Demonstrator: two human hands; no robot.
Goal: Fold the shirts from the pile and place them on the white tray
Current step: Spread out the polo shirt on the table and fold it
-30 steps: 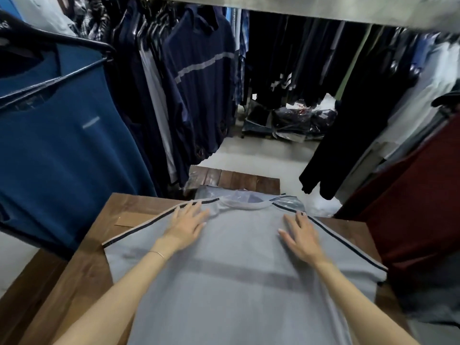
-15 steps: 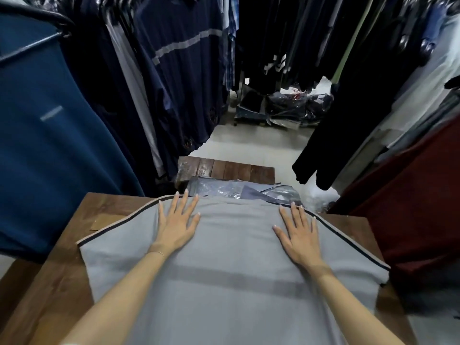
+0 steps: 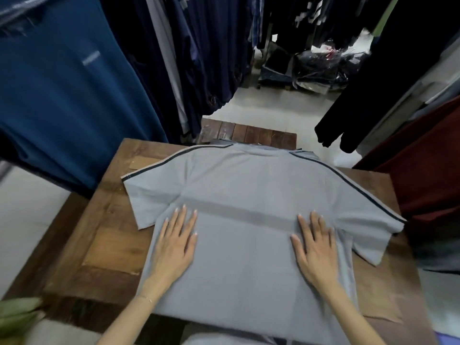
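Among racks of hanging clothes, a wooden worktop [image 3: 104,245] carries a grey shirt [image 3: 249,185] spread flat, with the left hand [image 3: 174,247] and right hand [image 3: 316,250] pressing on its middle, fingers straight and slightly spread.

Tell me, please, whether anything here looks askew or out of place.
Nothing looks damaged or spilled. The grey shirt lies spread flat on the wooden table, both sleeves out, with the left hand and right hand flat on it. Only its lower part seems to overhang the table's near edge.
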